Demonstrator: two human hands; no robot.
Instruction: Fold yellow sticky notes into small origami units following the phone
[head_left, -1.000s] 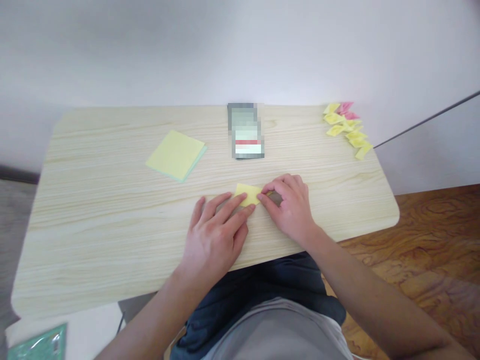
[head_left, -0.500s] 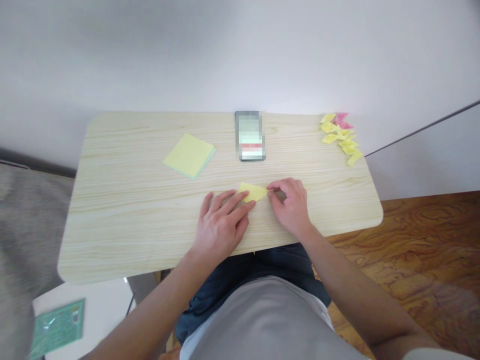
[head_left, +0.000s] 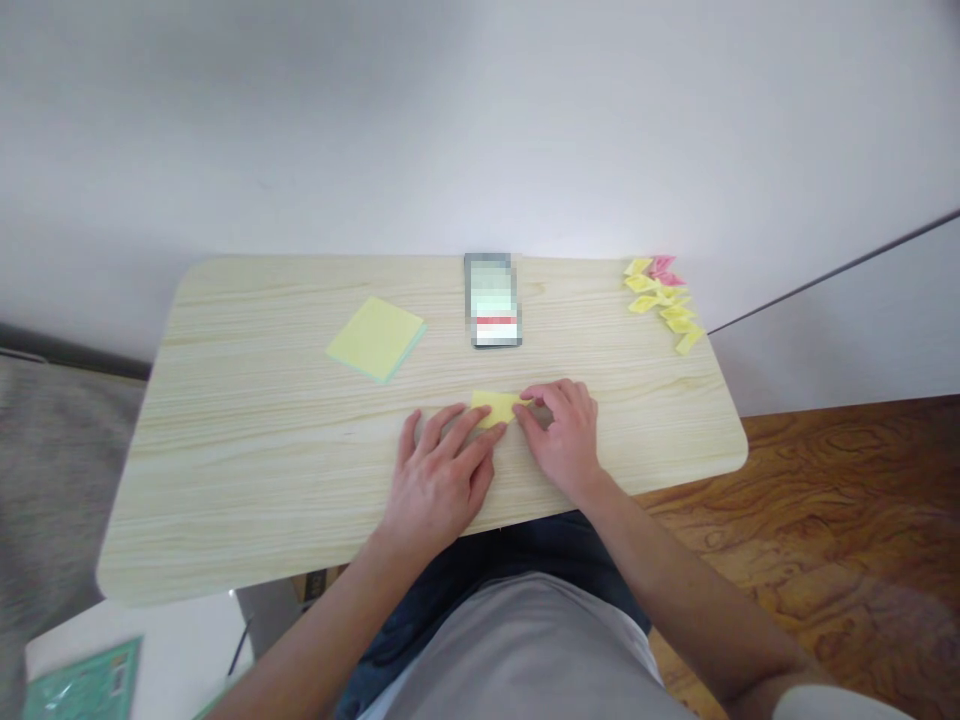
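A small folded yellow paper (head_left: 495, 406) lies on the light wooden table (head_left: 262, 450) near its front edge. My left hand (head_left: 439, 480) lies flat with its fingertips pressing the paper's left part. My right hand (head_left: 562, 430) pinches the paper's right end between thumb and fingers. Part of the paper is hidden under my fingers.
A pad of yellow square sheets (head_left: 375, 338) lies to the back left. A phone (head_left: 493, 299) lies at the back middle. Several small folded yellow and pink paper pieces (head_left: 664, 298) sit in the back right corner. A wooden floor (head_left: 840, 520) shows to the right.
The camera view has shifted, so the table sits lower in the picture. My right fingers have closed in over the paper's right end. My left hand stays pressed on it.
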